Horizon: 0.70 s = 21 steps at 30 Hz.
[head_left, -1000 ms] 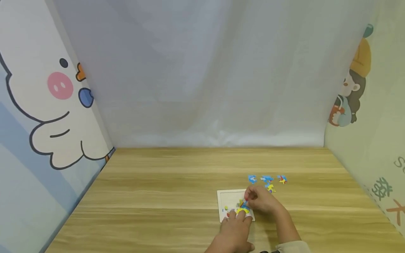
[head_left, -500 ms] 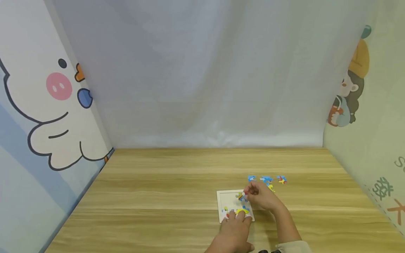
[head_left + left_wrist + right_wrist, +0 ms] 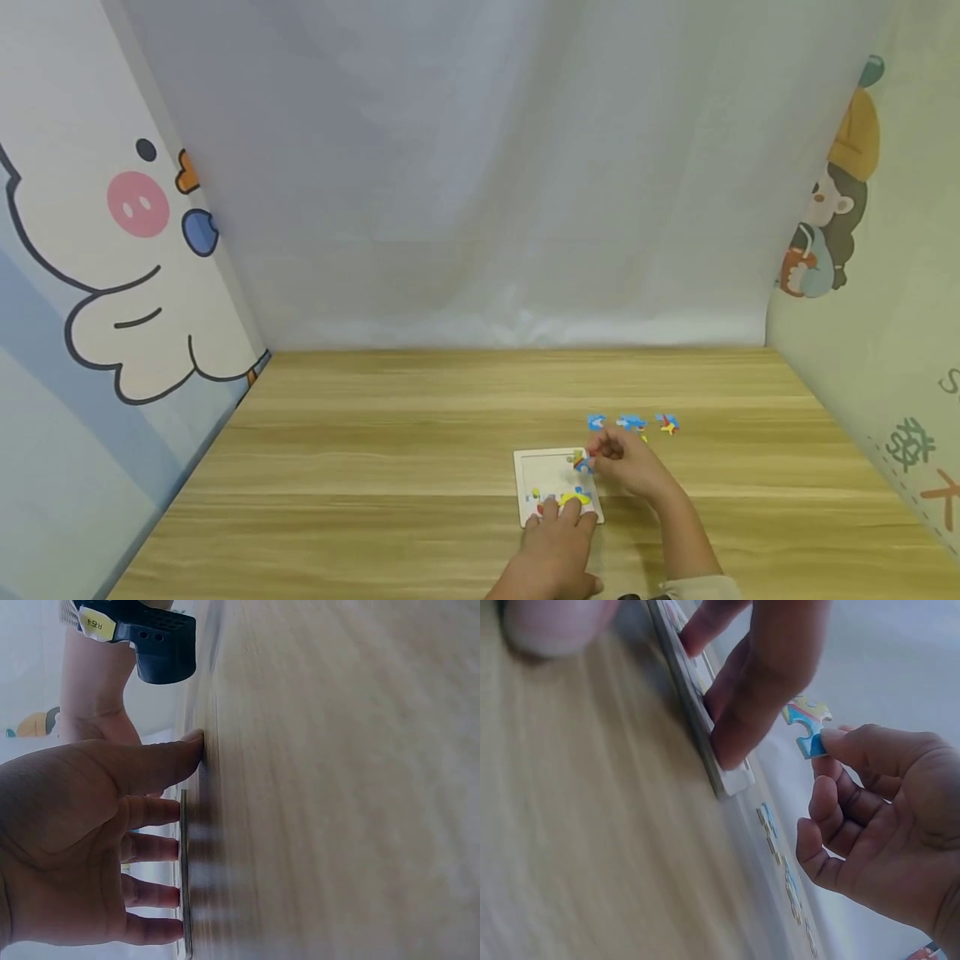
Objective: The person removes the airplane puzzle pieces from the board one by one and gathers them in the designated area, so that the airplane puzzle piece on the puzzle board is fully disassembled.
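My right hand (image 3: 632, 468) pinches a jigsaw piece (image 3: 581, 461) between thumb and fingertips over the tray's far right corner. In the right wrist view that piece (image 3: 808, 731) shows blue, yellow and red, tilted and raised off the board. The square white puzzle tray (image 3: 538, 477) lies on the table, with several fitted pieces (image 3: 576, 499) along its near side. My left hand (image 3: 553, 550) rests its fingertips on the tray's near edge, covering part of that row. From the left wrist, its fingers (image 3: 154, 846) reach straight onto the thin board (image 3: 185, 885).
Beyond the tray, loose jigsaw pieces lie on the wooden table (image 3: 375, 450): a blue one (image 3: 596, 422), another blue one (image 3: 632, 422) and one with red and yellow (image 3: 667, 424). A yellow bit shows behind the right hand. A pale curtain (image 3: 480, 208) hangs at the back.
My right hand has raised the jigsaw piece from beside the fitted row, away from me and then slightly right, with the piece turned. The left hand stays on the tray.
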### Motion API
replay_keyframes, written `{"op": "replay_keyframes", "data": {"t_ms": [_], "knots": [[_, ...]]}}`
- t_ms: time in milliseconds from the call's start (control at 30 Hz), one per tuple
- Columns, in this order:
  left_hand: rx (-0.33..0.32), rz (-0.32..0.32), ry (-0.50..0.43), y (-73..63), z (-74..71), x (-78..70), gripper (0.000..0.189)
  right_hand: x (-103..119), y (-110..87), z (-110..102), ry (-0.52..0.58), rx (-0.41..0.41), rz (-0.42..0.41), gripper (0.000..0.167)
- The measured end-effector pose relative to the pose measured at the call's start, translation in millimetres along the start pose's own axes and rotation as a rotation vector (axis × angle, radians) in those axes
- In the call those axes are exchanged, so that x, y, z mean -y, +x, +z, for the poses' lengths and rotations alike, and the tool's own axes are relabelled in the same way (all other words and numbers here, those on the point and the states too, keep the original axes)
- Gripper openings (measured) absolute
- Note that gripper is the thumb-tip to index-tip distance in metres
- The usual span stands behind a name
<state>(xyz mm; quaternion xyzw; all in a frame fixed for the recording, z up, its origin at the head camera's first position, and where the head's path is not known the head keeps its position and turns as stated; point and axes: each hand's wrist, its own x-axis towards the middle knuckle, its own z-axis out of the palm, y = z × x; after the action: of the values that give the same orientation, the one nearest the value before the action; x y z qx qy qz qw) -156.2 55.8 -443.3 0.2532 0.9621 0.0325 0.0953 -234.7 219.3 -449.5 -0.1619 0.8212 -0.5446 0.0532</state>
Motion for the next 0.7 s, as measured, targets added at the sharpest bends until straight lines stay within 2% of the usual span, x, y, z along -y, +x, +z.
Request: {"op": "replay_keyframes", "data": {"t_ms": [267,500,700], "knots": [[0.011,0.006,0.022,-0.9,1.2,0.3,0.070,-4.4,-6.9,-8.3,0.012,-0.009,0.020,0.014],[0.001,0.016,0.021,0.0,1.4,3.4,0.068,-7.5,-11.2,-17.6,0.003,-0.065,0.025,0.011],[0.006,0.018,0.003,-0.5,0.5,3.5,0.071,-6.4,-18.7,-27.4,0.076,-0.105,0.125,0.016]]}}
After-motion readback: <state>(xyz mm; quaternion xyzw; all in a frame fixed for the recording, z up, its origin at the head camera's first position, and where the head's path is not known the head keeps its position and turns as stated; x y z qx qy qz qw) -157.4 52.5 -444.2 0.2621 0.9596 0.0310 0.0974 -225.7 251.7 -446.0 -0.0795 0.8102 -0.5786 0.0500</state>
